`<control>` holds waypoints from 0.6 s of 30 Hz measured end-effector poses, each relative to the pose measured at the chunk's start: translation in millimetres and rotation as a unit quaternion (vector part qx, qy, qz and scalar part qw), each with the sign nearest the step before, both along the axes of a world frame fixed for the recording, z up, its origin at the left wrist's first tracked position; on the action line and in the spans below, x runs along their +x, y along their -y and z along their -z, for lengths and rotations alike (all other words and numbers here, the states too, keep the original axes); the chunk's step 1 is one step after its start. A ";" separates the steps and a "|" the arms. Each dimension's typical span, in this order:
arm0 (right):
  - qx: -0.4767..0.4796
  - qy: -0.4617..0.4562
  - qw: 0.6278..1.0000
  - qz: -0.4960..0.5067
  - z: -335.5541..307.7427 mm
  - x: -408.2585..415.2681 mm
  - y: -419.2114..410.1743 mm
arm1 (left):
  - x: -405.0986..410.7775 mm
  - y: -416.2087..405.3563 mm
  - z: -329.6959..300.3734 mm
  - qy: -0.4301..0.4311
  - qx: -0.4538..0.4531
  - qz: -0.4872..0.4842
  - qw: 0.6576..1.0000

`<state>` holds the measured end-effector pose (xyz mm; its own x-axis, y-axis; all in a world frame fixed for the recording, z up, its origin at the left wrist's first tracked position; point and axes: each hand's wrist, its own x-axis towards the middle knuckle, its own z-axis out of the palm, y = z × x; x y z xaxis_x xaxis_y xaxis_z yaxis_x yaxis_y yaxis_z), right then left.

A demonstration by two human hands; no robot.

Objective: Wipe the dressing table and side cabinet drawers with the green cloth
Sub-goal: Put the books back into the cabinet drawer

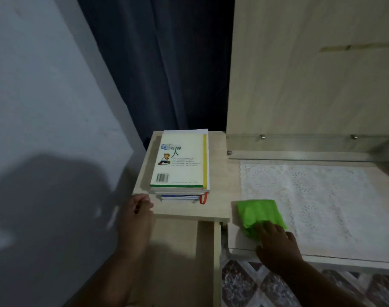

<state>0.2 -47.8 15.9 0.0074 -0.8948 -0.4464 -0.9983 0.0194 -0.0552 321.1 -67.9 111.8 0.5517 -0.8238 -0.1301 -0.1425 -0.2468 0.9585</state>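
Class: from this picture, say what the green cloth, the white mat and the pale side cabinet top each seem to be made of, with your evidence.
Bright green cloth: soft matte fabric, perhaps microfibre; it bunches under the right hand.
White patterned mat: lace or lace-look plastic; it has rows of small holes.
Pale side cabinet top: wood-grain laminate or board; it shows faint streaks and a flat, square-cut edge.

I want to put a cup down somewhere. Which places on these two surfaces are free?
Free: the side cabinet top strip between the stack of books and the dressing table; also most of the white lace mat. Crowded: the near-left table corner, where the right hand presses the green cloth.
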 end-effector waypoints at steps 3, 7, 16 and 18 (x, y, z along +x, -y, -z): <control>-0.065 -0.003 0.997 0.029 -17.1 31.2 18.8 | 30.1 29.2 -7.2 0.048 0.011 0.008 0.999; -0.122 0.373 0.887 0.243 -66.7 97.6 63.4 | 51.8 81.6 -12.1 -0.014 0.138 0.097 0.986; 0.043 0.532 0.767 0.357 -91.2 154.4 135.4 | 40.3 128.5 -21.9 -0.166 0.267 0.227 0.922; 0.054 0.552 0.754 0.353 -78.3 150.6 139.8 | 35.8 129.3 -20.1 -0.138 0.270 0.238 0.922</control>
